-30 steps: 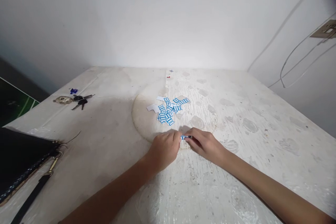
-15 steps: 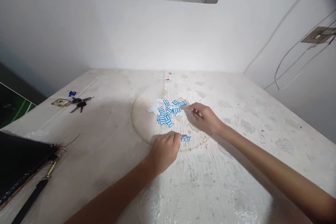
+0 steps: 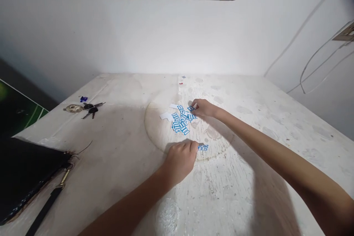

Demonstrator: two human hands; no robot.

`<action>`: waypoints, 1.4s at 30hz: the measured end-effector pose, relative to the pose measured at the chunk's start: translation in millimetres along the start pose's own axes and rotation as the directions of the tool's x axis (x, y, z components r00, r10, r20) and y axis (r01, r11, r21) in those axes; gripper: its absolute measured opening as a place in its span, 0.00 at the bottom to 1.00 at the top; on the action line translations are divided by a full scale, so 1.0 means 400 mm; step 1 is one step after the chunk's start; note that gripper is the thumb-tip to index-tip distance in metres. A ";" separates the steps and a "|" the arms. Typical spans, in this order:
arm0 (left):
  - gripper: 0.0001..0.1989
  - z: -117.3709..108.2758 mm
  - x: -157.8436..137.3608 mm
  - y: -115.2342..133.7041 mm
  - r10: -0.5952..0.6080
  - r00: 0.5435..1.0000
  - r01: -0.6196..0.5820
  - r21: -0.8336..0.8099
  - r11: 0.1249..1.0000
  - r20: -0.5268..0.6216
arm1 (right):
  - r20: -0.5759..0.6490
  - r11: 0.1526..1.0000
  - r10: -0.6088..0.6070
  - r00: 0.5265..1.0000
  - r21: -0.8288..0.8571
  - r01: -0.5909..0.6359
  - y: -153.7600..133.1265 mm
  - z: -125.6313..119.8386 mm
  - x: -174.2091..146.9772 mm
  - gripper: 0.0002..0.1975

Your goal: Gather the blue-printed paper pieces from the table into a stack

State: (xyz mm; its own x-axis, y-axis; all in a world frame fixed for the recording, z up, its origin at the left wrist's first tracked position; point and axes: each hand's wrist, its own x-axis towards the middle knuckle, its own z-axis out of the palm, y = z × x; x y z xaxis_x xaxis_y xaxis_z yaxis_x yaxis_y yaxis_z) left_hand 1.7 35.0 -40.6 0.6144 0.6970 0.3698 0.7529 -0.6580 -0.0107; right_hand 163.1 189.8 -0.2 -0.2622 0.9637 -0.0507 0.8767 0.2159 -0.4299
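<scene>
A loose pile of small white paper cutouts with blue outlines (image 3: pixel 180 122) lies in the middle of the table. My left hand (image 3: pixel 182 156) is closed on a few of the same cutouts (image 3: pixel 203 148), whose ends stick out past the thumb, just in front of the pile. At the pile's far right side, my right hand (image 3: pixel 203 107) pinches one blue-outlined cutout (image 3: pixel 190 108) between thumb and fingers. Two plain white scraps, a larger one (image 3: pixel 166 116) and a smaller one (image 3: pixel 173 106), lie on the pile's left side.
The pale table (image 3: pixel 121 147) meets a white wall. Keys (image 3: pixel 91 109) and a small blue piece (image 3: pixel 83 99) lie at the left. A black bag (image 3: pixel 30 177) with a strap sits at the near left. Tiny red (image 3: pixel 181 83) and blue-outlined bits (image 3: pixel 184 77) lie at the back.
My right hand has moved from beside the pile to its far right edge and closed on a cutout there. The left hand keeps its hold. The whole view has shifted slightly.
</scene>
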 end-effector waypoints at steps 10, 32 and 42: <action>0.05 -0.019 0.004 0.001 -0.012 0.999 0.015 -0.073 0.997 0.043 | -0.209 0.926 -0.061 0.976 0.353 0.133 0.011 -0.065 -0.142 0.16; 0.10 -0.012 0.015 -0.013 -0.038 0.999 0.040 -0.099 0.994 0.018 | -0.280 0.943 -0.215 0.936 0.189 0.273 -0.027 0.014 -0.434 0.20; 0.11 -0.023 0.004 -0.006 -0.047 0.996 0.061 -0.197 0.979 0.072 | -0.223 0.947 -0.183 0.958 0.222 0.232 -0.021 0.045 -0.436 0.04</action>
State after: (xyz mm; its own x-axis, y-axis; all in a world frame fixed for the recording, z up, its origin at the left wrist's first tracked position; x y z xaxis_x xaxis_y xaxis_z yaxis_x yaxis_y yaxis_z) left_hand -1.2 35.0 -31.4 0.5933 0.7461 0.3022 0.7276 -0.6576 0.1951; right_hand 194.2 17.1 -4.0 -0.3215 0.9184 0.2306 0.6796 0.3934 -0.6191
